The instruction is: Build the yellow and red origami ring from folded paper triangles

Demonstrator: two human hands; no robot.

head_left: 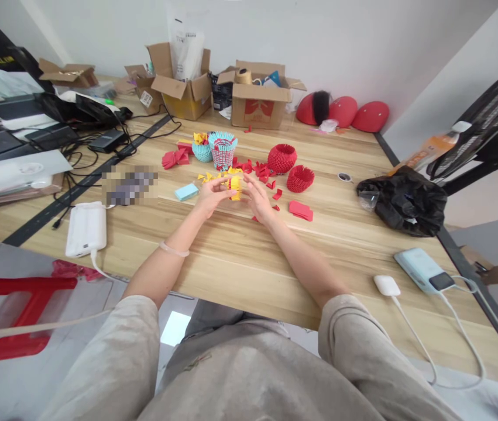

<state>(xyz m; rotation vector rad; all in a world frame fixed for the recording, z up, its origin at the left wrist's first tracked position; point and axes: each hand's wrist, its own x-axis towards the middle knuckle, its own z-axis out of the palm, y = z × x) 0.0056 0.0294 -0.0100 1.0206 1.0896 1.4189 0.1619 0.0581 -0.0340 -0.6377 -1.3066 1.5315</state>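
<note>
A small yellow piece made of folded paper units (235, 188) is held above the table between the thumb and fingers of my left hand (212, 196). My right hand (259, 199) is just to its right, fingers stretched out and close to it; whether the fingertips touch it is unclear. Loose yellow paper units (207, 176) lie behind my left hand. Red folded units (263, 171) are scattered behind and beside my right hand. A blue-and-red paper basket (223, 153) stands upright beyond my hands, beside a blue paper pot (202, 152) with yellow on top.
Two red paper bowls (282, 159) and a stack of red paper slips (301, 210) are at right. A light-blue paper pad (186, 192) lies left. Cardboard boxes (257, 105) line the back. Power banks (86, 229), cables and a black plastic bag (402, 202) occupy the sides.
</note>
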